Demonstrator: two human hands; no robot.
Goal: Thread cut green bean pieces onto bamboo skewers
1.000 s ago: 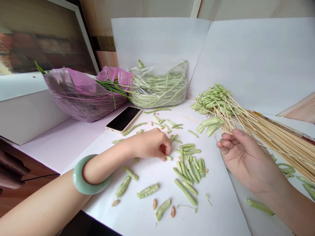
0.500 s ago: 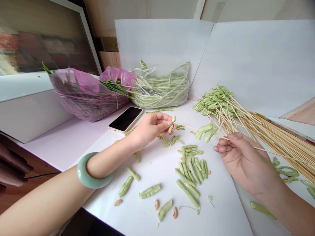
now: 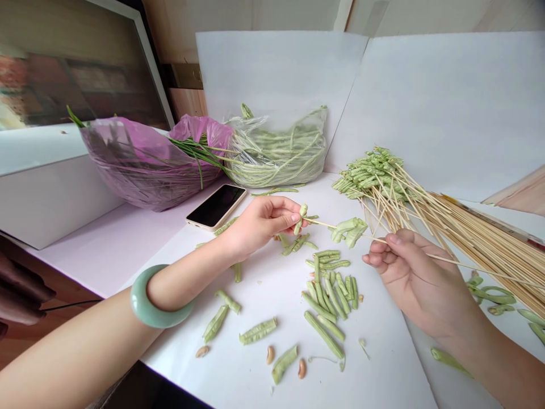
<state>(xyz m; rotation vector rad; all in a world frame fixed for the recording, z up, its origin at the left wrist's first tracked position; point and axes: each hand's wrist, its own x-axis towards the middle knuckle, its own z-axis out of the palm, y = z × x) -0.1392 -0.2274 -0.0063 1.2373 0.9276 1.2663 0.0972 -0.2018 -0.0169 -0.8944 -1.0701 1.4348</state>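
Note:
Between thumb and fingers, my left hand [image 3: 272,218] pinches a short green bean piece [image 3: 301,218]. The tip of a thin bamboo skewer [image 3: 321,224] meets that piece; whether it has gone in, I cannot tell. Pale green bean pieces [image 3: 349,230] are threaded on the skewer between my hands. My right hand [image 3: 419,278] is closed on the skewer's shaft. Below lie cut bean pieces [image 3: 332,292] in a loose pile, with several scattered pods [image 3: 258,330] and brown seeds [image 3: 302,368] nearer the front.
Behind the right hand lies a bundle of skewers [image 3: 481,238], many threaded with beans [image 3: 370,170]. At the back stand a clear bag of long beans [image 3: 281,153] and a purple bag [image 3: 149,165] of greens. A phone [image 3: 217,205] rests beside my left hand.
My right hand has moved slightly left, bringing the skewer and its threaded bean pieces closer to my left hand. The skewer's tip now meets the pinched piece.

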